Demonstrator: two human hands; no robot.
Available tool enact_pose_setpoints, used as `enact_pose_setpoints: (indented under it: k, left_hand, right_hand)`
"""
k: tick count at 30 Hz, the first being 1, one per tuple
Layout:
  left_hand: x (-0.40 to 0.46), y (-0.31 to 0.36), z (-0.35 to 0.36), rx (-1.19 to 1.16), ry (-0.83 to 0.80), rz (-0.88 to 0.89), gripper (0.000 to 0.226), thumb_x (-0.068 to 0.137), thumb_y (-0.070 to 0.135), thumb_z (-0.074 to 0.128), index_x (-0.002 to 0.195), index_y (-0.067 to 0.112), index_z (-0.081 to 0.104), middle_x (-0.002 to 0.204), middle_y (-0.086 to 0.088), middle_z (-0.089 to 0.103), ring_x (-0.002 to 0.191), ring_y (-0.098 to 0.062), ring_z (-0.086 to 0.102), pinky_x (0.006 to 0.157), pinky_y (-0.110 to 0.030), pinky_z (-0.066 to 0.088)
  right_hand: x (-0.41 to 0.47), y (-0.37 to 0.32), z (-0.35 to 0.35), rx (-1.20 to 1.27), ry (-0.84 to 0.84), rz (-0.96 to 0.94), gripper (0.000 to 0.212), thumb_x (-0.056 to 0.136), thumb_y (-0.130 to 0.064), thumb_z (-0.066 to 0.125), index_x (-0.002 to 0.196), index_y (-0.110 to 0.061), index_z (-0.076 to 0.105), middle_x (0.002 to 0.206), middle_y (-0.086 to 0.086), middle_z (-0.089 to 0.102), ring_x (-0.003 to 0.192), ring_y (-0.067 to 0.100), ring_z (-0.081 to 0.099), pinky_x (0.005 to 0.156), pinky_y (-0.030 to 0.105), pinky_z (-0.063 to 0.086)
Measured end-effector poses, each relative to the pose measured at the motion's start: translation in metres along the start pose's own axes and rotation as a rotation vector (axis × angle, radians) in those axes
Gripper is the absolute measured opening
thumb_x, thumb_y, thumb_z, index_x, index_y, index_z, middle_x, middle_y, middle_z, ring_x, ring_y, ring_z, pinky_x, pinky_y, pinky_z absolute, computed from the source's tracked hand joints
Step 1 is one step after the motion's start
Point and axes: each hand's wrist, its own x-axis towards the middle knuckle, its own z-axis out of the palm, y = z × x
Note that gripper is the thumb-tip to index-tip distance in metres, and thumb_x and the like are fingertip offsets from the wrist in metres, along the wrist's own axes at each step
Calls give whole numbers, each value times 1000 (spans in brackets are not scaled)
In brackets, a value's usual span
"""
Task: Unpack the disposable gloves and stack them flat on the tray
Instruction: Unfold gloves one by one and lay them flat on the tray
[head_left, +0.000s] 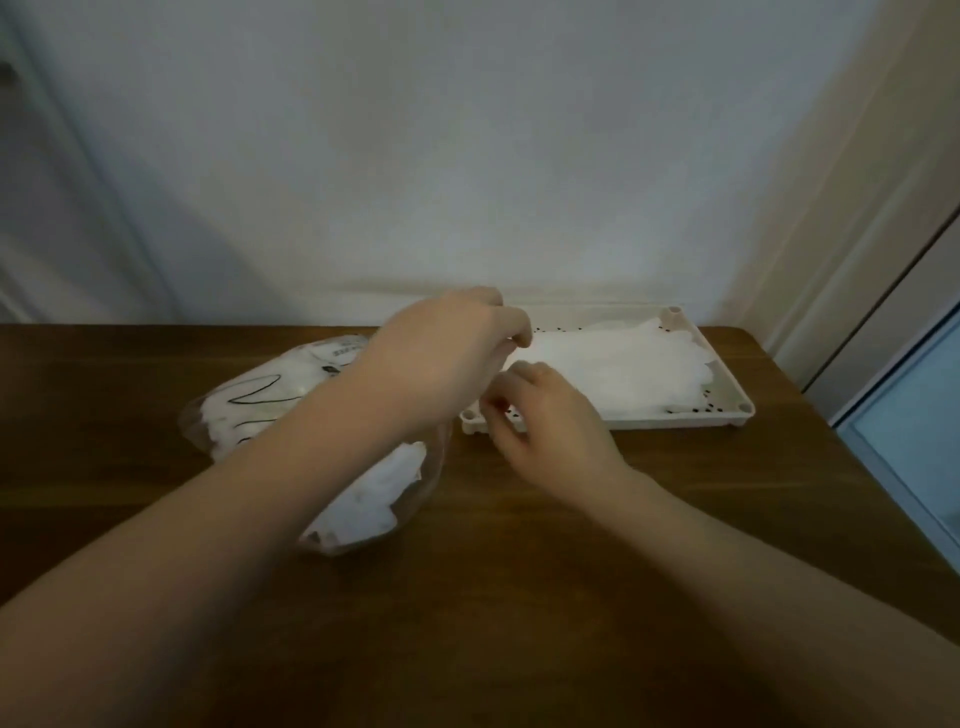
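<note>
a: i'm looking at the gloves (618, 371) lying in the beige tray (727, 387) right of the frame's centre, a thin pale film layer. i'm judging them feather-light, limp, slippery and clingy, so i'd be taking hold at the cuff edge and pinching lightly.

b: where are the fingers sitting?

a: the left hand (441, 358) is hovering over the tray's left end with its fingers curled down, seemingly pinching film at the stack's left edge. the right hand (545, 415) is just below it, over the tray's near-left corner, fingertips bunched at the same edge. i can't tell if either is truly gripping; the film is too faint.

b: and the rest?

a: more gloves are sitting in the clear plastic bag (311, 415) at centre left on the wooden table (675, 519).
</note>
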Motion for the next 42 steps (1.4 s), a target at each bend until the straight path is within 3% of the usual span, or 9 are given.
enact_pose_setpoints:
  k: [7,10,15,18,23,30,34,38,42]
  left_hand:
    - [-66,-60,12,169,-373,-192,29,90,53,47,106,38,64,154,6,16,144,-26,-4,115,-47,-2]
    - [-78,-85,30,75,-441,-236,48,85,58,51,129,38,50,158,3,0,144,-27,-7,116,-52,4]
    - [-89,-98,58,-2,-475,-237,92,71,75,52,146,45,9,154,3,-27,140,-28,-24,110,-51,-14]
    - [-87,-86,75,-1,-468,-235,104,68,75,56,148,37,3,151,1,-33,139,-30,-26,110,-52,-15]
    - [-73,-67,85,-4,-390,-270,105,70,71,59,149,33,1,154,-1,-24,142,-33,-17,113,-54,-7]
    - [-60,-62,95,87,-104,-366,35,98,40,35,128,33,52,148,-1,30,136,-25,22,108,-45,15]
    - [-51,-74,86,-1,-149,-367,25,95,38,43,108,32,64,127,4,50,115,-19,43,99,-40,25]
    - [-46,-80,67,-663,68,-563,8,85,26,60,88,32,63,121,6,49,105,-15,48,83,-30,41]
    - [-50,-81,44,-1222,315,-674,28,90,15,50,63,9,55,83,-1,58,90,-18,52,87,-32,44]
  right_hand:
    - [-2,-42,69,95,-392,-190,35,95,-24,52,128,-13,53,133,6,48,118,18,46,97,27,38]
    - [2,-42,83,-40,-431,-146,40,93,-25,54,130,-14,47,137,7,45,124,22,42,104,37,37]
    - [0,-29,79,13,-346,82,58,90,-34,57,142,-20,35,133,-1,51,120,19,44,98,36,39]
    - [-1,-19,68,189,-278,185,22,91,-18,58,109,-7,63,99,3,64,82,12,57,71,26,45]
    - [2,-17,39,344,-65,384,30,92,-8,53,120,-21,57,99,-6,57,76,2,57,63,16,50]
    - [8,-19,7,679,112,455,8,89,-8,60,88,-15,64,74,-9,66,67,2,63,59,18,50]
    - [3,-11,-3,775,-149,594,23,95,-15,52,74,-9,61,38,-11,48,33,0,37,46,15,34]
    - [-1,8,-13,832,-360,720,26,90,-23,57,73,-7,65,60,1,56,56,14,48,51,16,35]
    - [-7,29,-25,1215,-345,853,31,83,-33,55,59,-14,59,43,-5,41,32,5,32,33,14,21]
